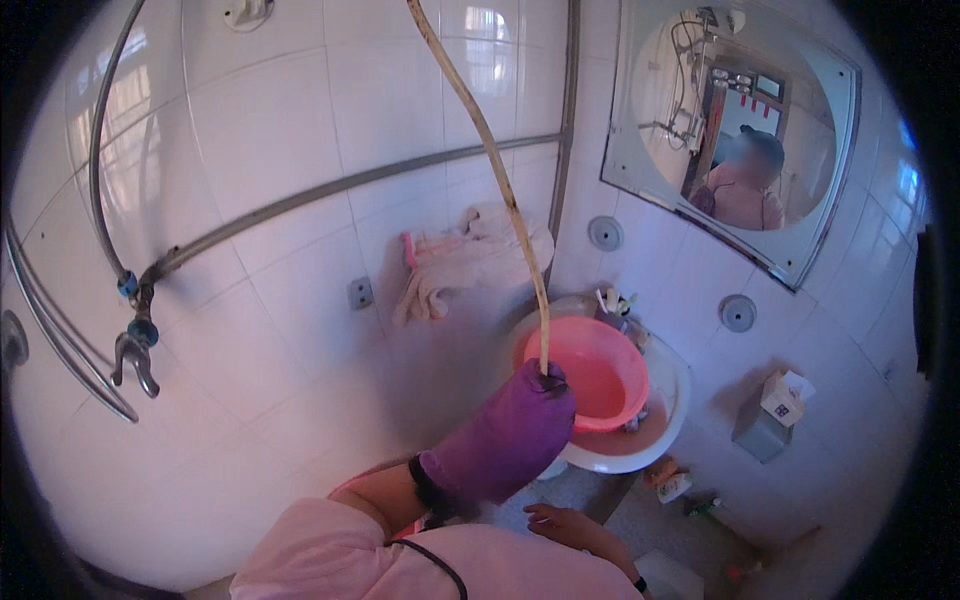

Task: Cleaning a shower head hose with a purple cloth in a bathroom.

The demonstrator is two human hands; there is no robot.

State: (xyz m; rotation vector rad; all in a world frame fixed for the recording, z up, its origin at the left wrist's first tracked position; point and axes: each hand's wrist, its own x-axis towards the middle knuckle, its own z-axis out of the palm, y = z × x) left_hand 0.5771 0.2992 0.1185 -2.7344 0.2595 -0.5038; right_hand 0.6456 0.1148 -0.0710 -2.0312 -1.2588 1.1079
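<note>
A purple fabric sleeve with a black band (499, 435) covers my left forearm and hides most of my left hand (553, 379). From its gathered end rises a long, thin, pale wooden stick (491, 146) with dark spots, which my left hand appears to grip. The stick's top runs out of view. Beyond the sleeve, a pink plastic basin (592, 375) rests in a white washbasin (675, 420). My right hand (566, 523) is low before my body, holding nothing, its fingers slightly apart.
A framed mirror (847, 172) hangs on the right wall. Near the corner hangs a pale towel (465, 259). A pipe (360, 180) crosses the left wall to a tap (135, 360) with hoses. A tissue box (784, 397) sits on a grey holder; bottles (675, 486) stand near the floor.
</note>
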